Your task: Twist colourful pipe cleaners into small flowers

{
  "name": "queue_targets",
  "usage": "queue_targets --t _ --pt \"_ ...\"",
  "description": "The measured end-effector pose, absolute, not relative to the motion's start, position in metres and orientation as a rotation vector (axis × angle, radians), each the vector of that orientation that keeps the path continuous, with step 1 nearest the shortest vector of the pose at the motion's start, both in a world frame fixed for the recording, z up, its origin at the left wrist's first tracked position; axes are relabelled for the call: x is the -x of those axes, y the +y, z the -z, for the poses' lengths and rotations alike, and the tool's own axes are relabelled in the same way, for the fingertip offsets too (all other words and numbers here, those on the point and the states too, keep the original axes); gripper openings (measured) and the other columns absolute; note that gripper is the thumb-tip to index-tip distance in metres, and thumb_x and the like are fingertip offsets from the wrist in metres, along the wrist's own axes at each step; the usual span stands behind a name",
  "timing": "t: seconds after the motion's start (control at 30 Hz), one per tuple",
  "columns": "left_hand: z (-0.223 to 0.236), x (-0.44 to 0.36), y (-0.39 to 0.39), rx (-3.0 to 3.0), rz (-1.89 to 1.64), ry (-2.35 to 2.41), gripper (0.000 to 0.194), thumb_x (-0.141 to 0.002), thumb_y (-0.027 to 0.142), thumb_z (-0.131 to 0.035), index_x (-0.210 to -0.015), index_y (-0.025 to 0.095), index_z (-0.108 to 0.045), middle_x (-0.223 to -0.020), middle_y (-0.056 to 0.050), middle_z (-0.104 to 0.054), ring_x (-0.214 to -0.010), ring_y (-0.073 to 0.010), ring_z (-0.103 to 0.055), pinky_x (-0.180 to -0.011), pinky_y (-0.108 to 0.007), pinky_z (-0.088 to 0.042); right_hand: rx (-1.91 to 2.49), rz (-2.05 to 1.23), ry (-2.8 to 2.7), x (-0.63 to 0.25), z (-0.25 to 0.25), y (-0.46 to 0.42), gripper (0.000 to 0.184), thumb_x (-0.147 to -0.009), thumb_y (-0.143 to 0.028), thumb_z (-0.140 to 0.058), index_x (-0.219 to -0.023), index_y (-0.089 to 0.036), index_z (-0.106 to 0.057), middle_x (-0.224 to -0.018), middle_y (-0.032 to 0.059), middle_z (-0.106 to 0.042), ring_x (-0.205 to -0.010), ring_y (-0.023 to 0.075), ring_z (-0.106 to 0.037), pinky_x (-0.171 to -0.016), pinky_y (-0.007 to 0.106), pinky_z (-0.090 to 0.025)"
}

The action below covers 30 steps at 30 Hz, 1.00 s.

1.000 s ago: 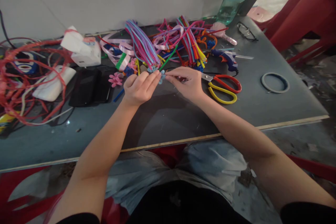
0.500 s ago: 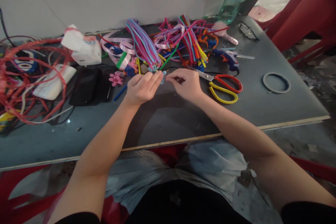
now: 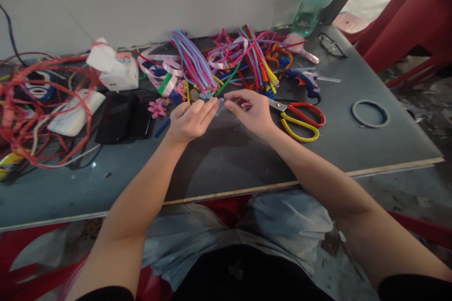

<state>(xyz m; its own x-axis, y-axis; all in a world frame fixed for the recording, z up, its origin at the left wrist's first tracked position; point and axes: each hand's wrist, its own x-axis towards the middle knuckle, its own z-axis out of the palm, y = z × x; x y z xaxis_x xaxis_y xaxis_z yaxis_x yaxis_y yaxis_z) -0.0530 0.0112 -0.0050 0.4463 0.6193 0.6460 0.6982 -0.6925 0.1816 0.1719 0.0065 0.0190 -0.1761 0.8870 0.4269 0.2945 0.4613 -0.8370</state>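
Observation:
A light blue pipe-cleaner flower (image 3: 221, 106) is pinched in the closed fingers of my left hand (image 3: 192, 120), its loops showing past the fingertips. My right hand (image 3: 252, 112) has its thumb and index finger pressed together at the flower's right side. Its other fingers curl in behind, and part of the flower is covered by my fingers. Just behind my hands lies a bundle of pink, purple and blue pipe cleaners (image 3: 194, 63). A pink pipe-cleaner flower (image 3: 157, 108) rests left of my left hand. Scissors (image 3: 303, 121) with red and yellow handles lie right of my right hand.
Another multicoloured bundle of pipe cleaners (image 3: 259, 63) lies at the back, near a glue gun (image 3: 305, 79) and a hairbrush (image 3: 300, 47). A tape ring (image 3: 370, 114) sits at right. Black phones (image 3: 118, 117), a white box (image 3: 118, 73) and tangled red twine (image 3: 21, 122) occupy the left.
My right fingertips have shifted slightly against the blue flower. My left hand keeps its pinch with almost no movement. The whole view has tilted a little.

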Motion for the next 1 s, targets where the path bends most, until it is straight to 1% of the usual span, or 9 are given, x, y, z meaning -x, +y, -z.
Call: queue_targets --t 0.1,0.23,0.43,0.53,0.6,0.7,0.8,0.9,1.0 --pt "0.002 0.051 0.008 2.59 1.107 -1.178 0.025 -0.101 0.038 -0.058 -0.119 0.032 -0.075 -0.11 -0.005 -0.08 -0.099 -0.0226 -0.074 -0.083 -0.039 -0.054 0.981 -0.868 -1.642 -0.173 -0.016 0.011 0.05 -0.081 -0.064 -0.074 -0.102 -0.019 -0.08 -0.094 0.0072 -0.08 -0.076 0.0148 -0.07 -0.068 0.027 -0.056" --pt "-0.001 0.05 0.005 2.649 1.083 -1.104 0.024 -0.102 0.041 -0.058 -0.12 0.037 -0.073 -0.107 0.0 -0.081 -0.092 -0.0193 -0.076 -0.079 -0.036 -0.053 0.943 -1.218 -1.559 -0.171 -0.012 0.015 0.057 -0.072 -0.07 -0.078 -0.092 -0.016 -0.08 -0.076 0.0054 -0.076 -0.063 0.0135 -0.067 -0.054 0.025 -0.052" --pt "-0.01 0.046 0.002 2.541 0.911 -0.9 0.025 -0.102 0.031 -0.058 -0.119 0.037 -0.074 -0.106 0.004 -0.082 -0.087 -0.0142 -0.076 -0.068 -0.03 -0.052 1.038 -1.729 -1.264 -0.173 -0.016 0.016 0.039 -0.064 -0.044 -0.091 -0.087 -0.016 -0.079 -0.072 0.0016 -0.074 -0.059 0.0091 -0.066 -0.044 0.017 -0.046" --pt "-0.011 0.036 0.002 2.444 1.1 -1.033 0.022 -0.099 0.031 -0.062 -0.114 0.034 -0.077 -0.107 0.0 -0.082 -0.092 -0.0168 -0.075 -0.08 -0.032 -0.055 1.053 -1.562 -1.283 -0.174 -0.016 0.017 0.033 -0.068 -0.041 -0.088 -0.088 -0.016 -0.079 -0.071 0.0019 -0.074 -0.057 0.0084 -0.064 -0.045 0.017 -0.046" --pt "-0.009 0.028 0.003 2.426 1.333 -1.297 0.024 -0.097 0.04 -0.064 -0.108 0.025 -0.079 -0.105 -0.006 -0.081 -0.095 -0.0208 -0.074 -0.087 -0.037 -0.057 1.036 -1.363 -1.316 -0.174 -0.015 0.018 0.033 -0.072 -0.043 -0.083 -0.09 -0.015 -0.08 -0.073 0.003 -0.076 -0.059 0.0097 -0.065 -0.047 0.019 -0.048" --pt "-0.003 0.019 0.005 2.612 1.749 -1.566 0.045 -0.095 0.06 -0.06 -0.09 0.02 -0.08 -0.083 -0.007 -0.08 -0.077 -0.0192 -0.073 -0.074 -0.034 -0.06 1.02 -1.091 -1.403 -0.173 -0.015 0.016 0.028 -0.079 -0.04 -0.077 -0.093 -0.016 -0.08 -0.078 0.0043 -0.078 -0.065 0.0116 -0.069 -0.056 0.023 -0.053" --pt "0.001 0.013 0.004 2.723 1.988 -1.723 0.055 -0.087 0.072 -0.062 -0.084 0.02 -0.079 -0.073 -0.005 -0.077 -0.065 -0.0164 -0.069 -0.064 -0.029 -0.057 1.033 -0.933 -1.478 -0.173 -0.016 0.012 0.025 -0.082 -0.038 -0.072 -0.093 -0.017 -0.08 -0.083 0.0046 -0.079 -0.071 0.0127 -0.071 -0.062 0.025 -0.055" --pt "-0.001 0.01 0.0 2.638 1.978 -1.775 0.051 -0.081 0.07 -0.07 -0.084 0.02 -0.079 -0.071 -0.004 -0.076 -0.063 -0.0156 -0.068 -0.061 -0.027 -0.056 1.019 -0.918 -1.52 -0.172 -0.019 0.007 0.026 -0.081 -0.04 -0.073 -0.091 -0.016 -0.078 -0.083 0.0049 -0.078 -0.073 0.0129 -0.071 -0.061 0.025 -0.053" --pt "-0.006 0.01 -0.004 2.551 1.886 -1.776 0.045 -0.087 0.064 -0.068 -0.083 0.021 -0.079 -0.069 -0.003 -0.075 -0.061 -0.0146 -0.065 -0.06 -0.027 -0.054 1.003 -0.995 -1.522 -0.17 -0.02 0.005 0.038 -0.078 -0.049 -0.076 -0.093 -0.015 -0.074 -0.084 0.0053 -0.076 -0.073 0.0131 -0.069 -0.059 0.024 -0.052"
